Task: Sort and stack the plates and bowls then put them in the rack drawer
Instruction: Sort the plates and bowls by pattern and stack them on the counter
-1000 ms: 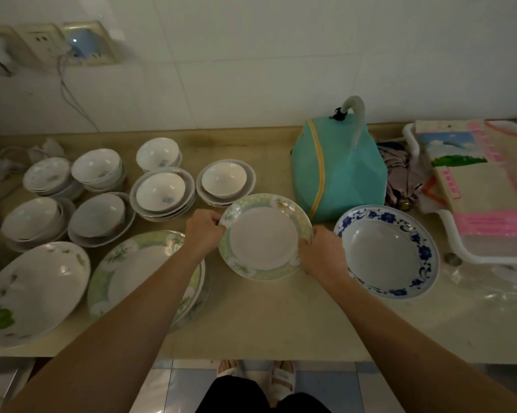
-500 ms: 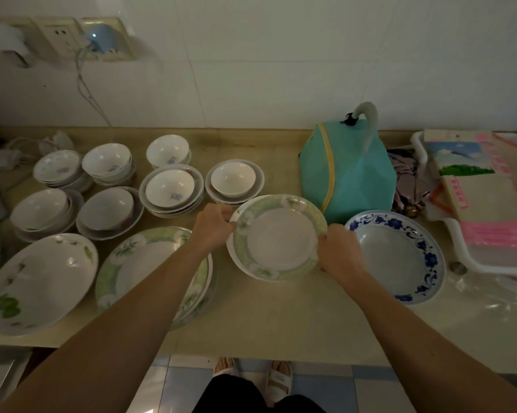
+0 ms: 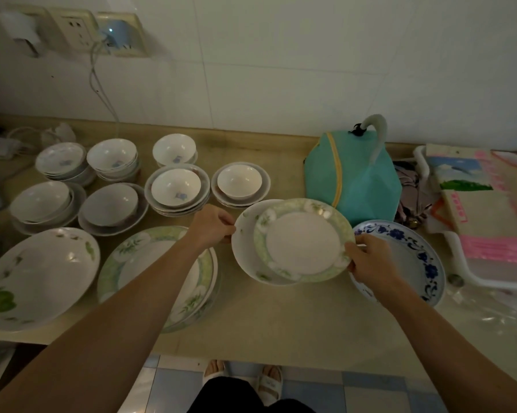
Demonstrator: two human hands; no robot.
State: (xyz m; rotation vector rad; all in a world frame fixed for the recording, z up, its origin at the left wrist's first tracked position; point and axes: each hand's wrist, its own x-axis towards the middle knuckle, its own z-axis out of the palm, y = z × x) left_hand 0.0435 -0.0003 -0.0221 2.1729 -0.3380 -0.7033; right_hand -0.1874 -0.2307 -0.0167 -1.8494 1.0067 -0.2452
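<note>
Over the counter's middle I hold two plates. My right hand point(image 3: 370, 260) grips the right rim of a green-rimmed plate point(image 3: 303, 242). That plate lies shifted to the right over a white plate point(image 3: 244, 248), whose left rim my left hand point(image 3: 214, 223) pinches. A stack of larger green-rimmed plates point(image 3: 123, 257) sits under my left forearm. A blue-patterned bowl point(image 3: 415, 254) is partly hidden behind my right hand. Stacks of small white bowls and saucers point(image 3: 176, 189) fill the back left.
A large oval leaf-patterned dish point(image 3: 36, 278) lies at the front left. A teal bag point(image 3: 355, 180) stands behind the held plates. A white tray point(image 3: 466, 263) with packets sits at the right. Wall sockets with a cable point(image 3: 102, 93) hang above the bowls.
The green-rimmed plate has slid to the right off the white plate beneath it, so more of the white plate's left side shows. Both hands keep their hold on the rims.
</note>
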